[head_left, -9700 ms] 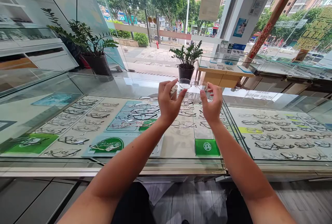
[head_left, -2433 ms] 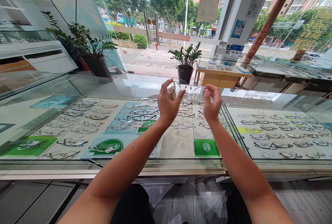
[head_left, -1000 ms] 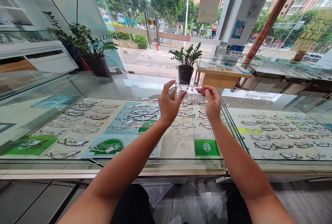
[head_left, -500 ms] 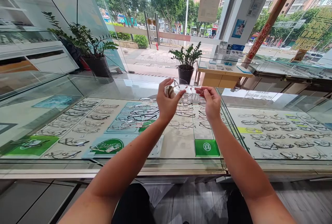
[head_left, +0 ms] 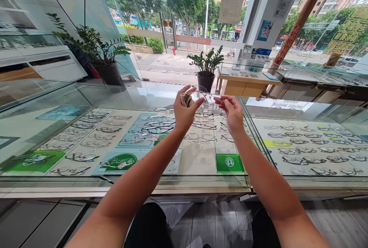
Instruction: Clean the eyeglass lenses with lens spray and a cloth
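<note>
Above the glass counter, my two hands hold up a pair of thin-rimmed eyeglasses [head_left: 204, 93]. My left hand [head_left: 184, 114] has its fingers and thumb around the lens on the left. A crumpled beige cloth [head_left: 187, 100] is tucked in that same palm. At the other side of the frame, my right hand [head_left: 234, 114] pinches the eyeglasses between thumb and fingers. The far lens and the temples are thin and hard to make out against the background.
Beneath the hands, a glass display case [head_left: 198, 160] contains rows of eyeglasses, with a green card [head_left: 229, 163] inside. Another case [head_left: 316, 125] adjoins on the right. Potted plants [head_left: 206, 66] [head_left: 107, 58] stand beyond the counter, before the window.
The eyeglasses have tilted slightly between my hands, and the fingers of my left hand have shifted a little on the lens. Both hands stay in nearly the same place.
</note>
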Action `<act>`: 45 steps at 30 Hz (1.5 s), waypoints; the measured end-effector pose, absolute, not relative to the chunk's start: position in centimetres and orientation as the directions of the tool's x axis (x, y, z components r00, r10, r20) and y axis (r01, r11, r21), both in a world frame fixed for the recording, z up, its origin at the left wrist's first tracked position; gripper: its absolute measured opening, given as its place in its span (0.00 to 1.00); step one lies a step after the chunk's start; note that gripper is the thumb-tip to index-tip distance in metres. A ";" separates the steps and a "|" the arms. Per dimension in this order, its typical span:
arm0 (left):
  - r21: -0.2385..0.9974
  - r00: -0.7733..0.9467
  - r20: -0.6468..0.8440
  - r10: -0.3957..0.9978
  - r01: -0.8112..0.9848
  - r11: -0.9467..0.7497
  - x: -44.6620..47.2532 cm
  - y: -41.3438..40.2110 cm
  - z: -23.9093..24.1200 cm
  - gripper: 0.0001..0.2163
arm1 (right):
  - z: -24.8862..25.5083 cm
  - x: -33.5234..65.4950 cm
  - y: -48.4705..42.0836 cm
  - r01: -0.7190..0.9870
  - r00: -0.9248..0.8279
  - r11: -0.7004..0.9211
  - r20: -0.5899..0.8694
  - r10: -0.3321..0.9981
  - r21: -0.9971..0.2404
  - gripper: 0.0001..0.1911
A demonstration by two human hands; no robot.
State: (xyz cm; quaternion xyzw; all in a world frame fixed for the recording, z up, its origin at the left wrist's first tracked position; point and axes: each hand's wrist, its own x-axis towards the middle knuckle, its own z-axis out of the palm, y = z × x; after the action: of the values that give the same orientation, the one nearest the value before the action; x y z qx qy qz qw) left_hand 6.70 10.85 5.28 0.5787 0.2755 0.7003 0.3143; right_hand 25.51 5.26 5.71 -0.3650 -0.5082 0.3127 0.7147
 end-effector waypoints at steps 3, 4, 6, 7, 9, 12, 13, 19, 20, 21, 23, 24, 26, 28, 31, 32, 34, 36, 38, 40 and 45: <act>0.770 -0.115 0.605 0.788 -0.168 -0.616 6.8 10.4 5.9 0.35 | 6.2 26.0 4.9 -0.037 0.297 0.508 0.476 0.828 -0.860 0.11; 0.772 -0.106 0.603 0.790 -0.170 -0.612 6.8 10.3 6.0 0.35 | 6.4 26.1 4.8 -0.012 0.301 0.508 0.481 0.824 -0.862 0.12; 0.785 -0.076 0.594 0.801 -0.161 -0.598 6.8 10.0 6.2 0.34 | 6.9 26.4 4.5 0.043 0.288 0.523 0.511 0.810 -0.852 0.14; 0.794 -0.057 0.587 0.807 -0.153 -0.588 6.8 9.9 6.2 0.33 | 7.1 26.4 4.4 0.070 0.269 0.535 0.532 0.803 -0.842 0.14; 0.802 -0.025 0.585 0.811 -0.133 -0.583 6.9 9.6 6.4 0.32 | 7.3 26.4 4.2 0.120 0.227 0.554 0.566 0.792 -0.824 0.15; 0.791 0.006 0.604 0.797 -0.124 -0.599 7.1 9.2 6.5 0.29 | 7.5 26.2 4.0 0.159 0.179 0.552 0.573 0.799 -0.819 0.14; 0.789 0.020 0.608 0.794 -0.129 -0.601 7.2 9.1 6.5 0.28 | 7.4 26.1 4.0 0.158 0.166 0.548 0.570 0.805 -0.821 0.14; 0.803 0.129 0.591 0.796 -0.184 -0.566 7.4 8.6 6.7 0.30 | 7.3 26.2 4.4 0.077 0.125 0.501 0.507 0.853 -0.862 0.15; 0.811 0.146 0.580 0.801 -0.189 -0.553 7.4 8.6 6.8 0.30 | 7.4 26.2 4.4 0.059 0.117 0.480 0.483 0.868 -0.875 0.15; 0.821 0.164 0.567 0.807 -0.194 -0.537 7.3 8.6 6.8 0.31 | 7.4 26.4 4.4 0.040 0.104 0.455 0.457 0.884 -0.890 0.15; 0.840 0.203 0.537 0.819 -0.217 -0.497 7.2 8.7 6.9 0.32 | 7.6 26.6 4.4 -0.001 0.073 0.405 0.404 0.912 -0.914 0.14; 0.848 0.222 0.523 0.823 -0.233 -0.476 7.1 8.7 6.9 0.33 | 7.7 26.7 4.4 -0.024 0.058 0.381 0.379 0.923 -0.924 0.14; 0.857 0.252 0.504 0.826 -0.263 -0.443 7.0 8.9 6.9 0.35 | 7.9 27.0 4.3 -0.060 0.033 0.345 0.343 0.939 -0.937 0.13; 0.862 0.274 0.494 0.825 -0.274 -0.426 7.0 9.0 6.9 0.35 | 8.0 27.2 4.2 -0.078 0.015 0.324 0.324 0.946 -0.943 0.12; 0.869 0.288 0.483 0.827 -0.275 -0.412 7.0 8.9 7.0 0.35 | 8.1 27.4 4.1 -0.078 0.013 0.318 0.318 0.948 -0.945 0.11; 0.871 0.290 0.479 0.829 -0.273 -0.408 7.1 8.8 7.0 0.35 | 8.2 27.4 4.1 -0.077 0.015 0.318 0.318 0.948 -0.945 0.11; 0.876 0.292 0.472 0.832 -0.265 -0.404 7.1 8.6 7.1 0.35 | 8.2 27.5 4.1 -0.079 0.023 0.316 0.316 0.949 -0.945 0.11; 0.877 0.284 0.472 0.835 -0.244 -0.413 7.1 8.4 7.2 0.35 | 8.2 27.5 4.2 -0.089 0.049 0.313 0.310 0.949 -0.945 0.11; 0.879 0.255 0.471 0.845 -0.220 -0.424 7.0 8.2 7.4 0.33 | 8.3 27.5 4.3 -0.118 0.099 0.316 0.306 0.947 -0.941 0.11; 0.886 0.209 0.457 0.865 -0.189 -0.422 7.0 8.1 7.5 0.28 | 8.4 27.6 4.3 -0.160 0.155 0.315 0.291 0.944 -0.936 0.11; 0.902 0.280 0.431 0.858 -0.099 -0.421 7.1 7.7 7.5 0.26 | 8.5 27.7 4.3 -0.197 0.211 0.260 0.218 0.953 -0.945 0.11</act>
State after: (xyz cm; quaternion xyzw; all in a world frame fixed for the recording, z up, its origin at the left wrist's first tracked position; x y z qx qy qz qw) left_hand 7.11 7.75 7.47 0.6582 0.2882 0.5263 0.4546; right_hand 27.67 4.26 8.45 -0.4209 -0.4489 0.4394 0.6545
